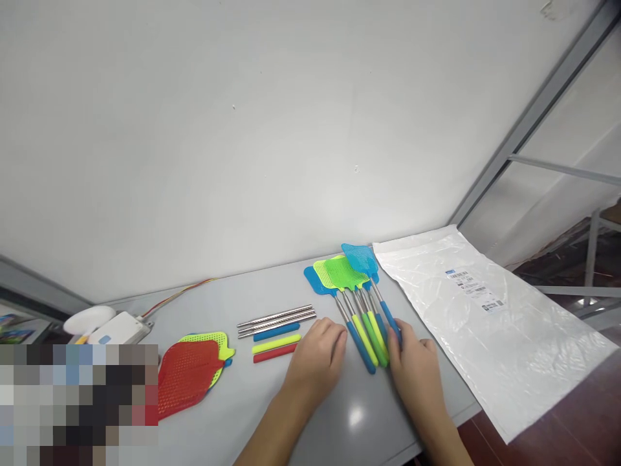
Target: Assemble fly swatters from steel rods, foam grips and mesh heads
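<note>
My right hand (416, 362) is closed on the blue handle of a blue fly swatter (359, 259), whose perforated head lies at the far end of a row. Beside it, several fly swatters (347, 275) in blue, yellow and green overlap, metal shafts fanned and grips toward me. My left hand (320, 353) rests on the table in a loose fist, with nothing seen sticking out of it. It is by the ends of three loose grips: a blue grip (276, 332), a yellow grip (275, 343) and a red grip (274, 353). Behind these lie several metal rods (276, 317).
Loose swatter heads, a red head (191, 372) over a yellow head (213, 340), are stacked at left. A white mailing bag (466, 323) overhangs the table's right edge. A white device (119, 329) with wires sits at far left. The wall (291, 142) borders the grey table (194, 304).
</note>
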Tool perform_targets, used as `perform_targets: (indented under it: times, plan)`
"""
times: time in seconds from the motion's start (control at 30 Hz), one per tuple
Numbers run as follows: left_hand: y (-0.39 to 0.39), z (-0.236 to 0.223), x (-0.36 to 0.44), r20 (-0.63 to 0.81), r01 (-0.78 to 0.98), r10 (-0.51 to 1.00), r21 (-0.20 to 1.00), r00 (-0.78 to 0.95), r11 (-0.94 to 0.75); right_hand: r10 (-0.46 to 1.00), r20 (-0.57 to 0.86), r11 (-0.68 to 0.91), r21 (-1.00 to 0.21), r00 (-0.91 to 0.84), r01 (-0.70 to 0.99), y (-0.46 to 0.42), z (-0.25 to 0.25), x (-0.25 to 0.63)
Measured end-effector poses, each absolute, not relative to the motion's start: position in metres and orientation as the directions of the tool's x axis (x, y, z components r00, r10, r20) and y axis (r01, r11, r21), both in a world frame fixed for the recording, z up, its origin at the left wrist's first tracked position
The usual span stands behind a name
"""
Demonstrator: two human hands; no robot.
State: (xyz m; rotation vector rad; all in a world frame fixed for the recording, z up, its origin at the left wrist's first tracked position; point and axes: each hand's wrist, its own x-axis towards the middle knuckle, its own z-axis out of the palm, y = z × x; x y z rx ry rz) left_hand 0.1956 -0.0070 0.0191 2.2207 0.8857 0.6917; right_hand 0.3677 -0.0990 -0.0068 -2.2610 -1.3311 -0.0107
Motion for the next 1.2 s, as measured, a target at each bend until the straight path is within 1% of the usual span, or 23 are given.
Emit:
perform_targets:
  times: [0.1, 0.27, 0.4, 0.47, 0.53, 0.57, 0.63, 0.67, 0.7, 0.73, 0.77, 0.8, 0.83, 0.9, 0.97, 1.0, 1.03, 1.07, 1.1, 1.17, 1.2]
  plan:
    - [-0.008, 0.014, 0.198, 0.248, 0.400, 0.690, 0.663, 0.680, -0.632, 0.824, 0.256, -0.381, -0.411, 0.506, 0.828, -0.097, -0.006, 0.365]
    - [-0.006, 0.014, 0.199, 0.263, 0.407, 0.681, 0.637, 0.684, -0.655, 0.840, 0.251, -0.355, -0.417, 0.481, 0.837, -0.098, -0.004, 0.362]
    - [-0.009, 0.012, 0.200, 0.256, 0.397, 0.688, 0.660, 0.679, -0.638, 0.839, 0.242, -0.356, -0.432, 0.487, 0.829, -0.097, -0.004, 0.362]
    - [-0.011, 0.013, 0.201, 0.253, 0.357, 0.697, 0.714, 0.671, -0.602, 0.833, 0.254, -0.344, -0.456, 0.491, 0.821, -0.098, -0.003, 0.362]
    - [-0.012, 0.015, 0.204, 0.234, 0.287, 0.738, 0.814, 0.633, -0.505, 0.817, 0.300, -0.315, -0.484, 0.493, 0.816, -0.101, -0.002, 0.361]
    - [-0.010, 0.017, 0.206, 0.212, 0.238, 0.778, 0.876, 0.591, -0.419, 0.806, 0.328, -0.295, -0.500, 0.493, 0.815, -0.104, -0.002, 0.360]
    - [-0.005, 0.024, 0.212, 0.127, 0.068, 0.877, 0.982, 0.463, -0.178, 0.803, 0.372, -0.227, -0.532, 0.465, 0.816, -0.111, -0.001, 0.356]
    - [-0.002, 0.028, 0.217, 0.066, -0.061, 0.916, 0.997, 0.395, -0.046, 0.815, 0.386, -0.176, -0.545, 0.432, 0.819, -0.115, -0.001, 0.353]
    - [0.001, 0.032, 0.222, 0.002, -0.205, 0.942, 0.976, 0.334, 0.070, 0.832, 0.394, -0.122, -0.558, 0.391, 0.821, -0.118, 0.000, 0.348]
    - [0.003, 0.037, 0.227, -0.053, -0.345, 0.954, 0.925, 0.296, 0.158, 0.852, 0.393, -0.069, -0.570, 0.345, 0.819, -0.120, 0.001, 0.343]
    - [0.003, 0.042, 0.233, -0.086, -0.456, 0.959, 0.866, 0.268, 0.205, 0.872, 0.383, -0.027, -0.584, 0.305, 0.811, -0.120, 0.002, 0.338]
    - [0.002, 0.047, 0.239, -0.100, -0.525, 0.960, 0.820, 0.263, 0.229, 0.890, 0.361, -0.004, -0.605, 0.279, 0.796, -0.119, 0.004, 0.331]
    - [0.000, 0.052, 0.244, -0.103, -0.557, 0.956, 0.793, 0.276, 0.246, 0.901, 0.335, -0.001, -0.632, 0.275, 0.775, -0.116, 0.007, 0.325]
    - [-0.002, 0.063, 0.251, -0.097, -0.554, 0.941, 0.787, 0.325, 0.272, 0.911, 0.278, -0.036, -0.680, 0.303, 0.732, -0.105, 0.017, 0.314]
    - [0.006, 0.077, 0.245, -0.110, -0.578, 0.953, 0.773, 0.283, 0.261, 0.924, 0.234, -0.071, -0.672, 0.303, 0.737, -0.096, 0.029, 0.307]
    - [0.016, 0.086, 0.234, -0.122, -0.629, 0.977, 0.750, 0.174, 0.205, 0.940, 0.206, -0.079, -0.647, 0.273, 0.759, -0.095, 0.035, 0.306]
    - [0.028, 0.096, 0.219, -0.157, -0.702, 0.988, 0.704, -0.006, 0.108, 0.961, 0.165, -0.073, -0.620, 0.221, 0.781, -0.096, 0.041, 0.306]
    - [0.043, 0.107, 0.198, -0.165, -0.728, 0.978, 0.685, -0.126, 0.022, 0.983, 0.110, -0.054, -0.602, 0.150, 0.796, -0.100, 0.046, 0.309]
    - [0.059, 0.118, 0.173, -0.168, -0.736, 0.961, 0.675, -0.220, -0.051, 0.995, 0.053, -0.032, -0.603, 0.080, 0.797, -0.107, 0.050, 0.313]
    - [0.085, 0.139, 0.118, -0.163, -0.735, 0.907, 0.648, -0.389, -0.199, 0.998, -0.041, 0.010, -0.653, -0.048, 0.757, -0.124, 0.054, 0.326]
    - [0.093, 0.146, 0.092, -0.162, -0.732, 0.882, 0.634, -0.442, -0.251, 0.996, -0.057, 0.007, -0.672, -0.062, 0.740, -0.133, 0.054, 0.334]
